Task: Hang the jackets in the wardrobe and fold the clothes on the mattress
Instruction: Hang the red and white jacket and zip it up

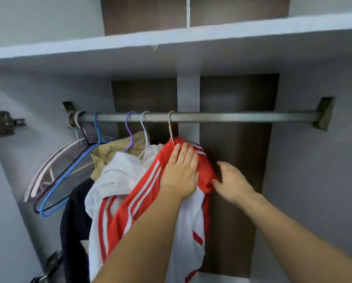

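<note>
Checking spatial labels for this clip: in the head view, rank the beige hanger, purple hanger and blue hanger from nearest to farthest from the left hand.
From the left hand:
1. Beige hanger, just above the fingertips, carrying the red jacket.
2. Purple hanger, farther left on the rail.
3. Blue hanger, farthest left, empty.

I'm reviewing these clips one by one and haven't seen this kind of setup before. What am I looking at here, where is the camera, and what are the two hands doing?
There is no machine here: a person wears one wide-angle camera on the head, so you see their own arms reaching into a wardrobe. A metal rail runs across it under a white shelf. The red and white jacket hangs from a beige hanger. The left hand lies flat on its shoulder, fingers straight. The right hand touches the red fabric at its right edge; whether it pinches the cloth is unclear. Further left hang a white garment, a tan one and empty hangers.
</note>
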